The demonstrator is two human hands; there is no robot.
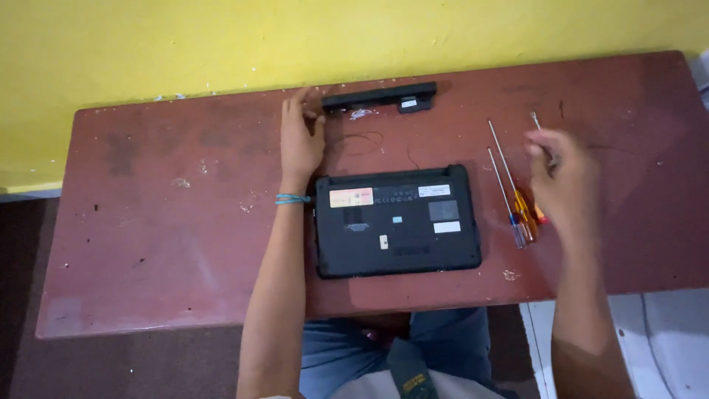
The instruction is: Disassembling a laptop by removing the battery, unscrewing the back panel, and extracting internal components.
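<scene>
A black laptop (397, 220) lies upside down on the dark red table (162, 222), its battery bay empty along the far edge. The long black battery (380, 97) rests near the table's back edge. My left hand (300, 140), with a blue band at the wrist, lies flat with fingers spread, its fingertips at the battery's left end. My right hand (565, 177) is blurred, and its fingers curl on the shaft of a thin screwdriver (534, 118) whose red handle end shows below the hand. Two more screwdrivers (517, 210) lie just left of that hand.
A yellow wall (221, 37) runs behind the table. White scuffs and a thin wire loop (362, 140) mark the tabletop between the battery and the laptop. My knees in blue trousers (347, 355) show under the front edge, with light floor tiles (665, 340) at the right.
</scene>
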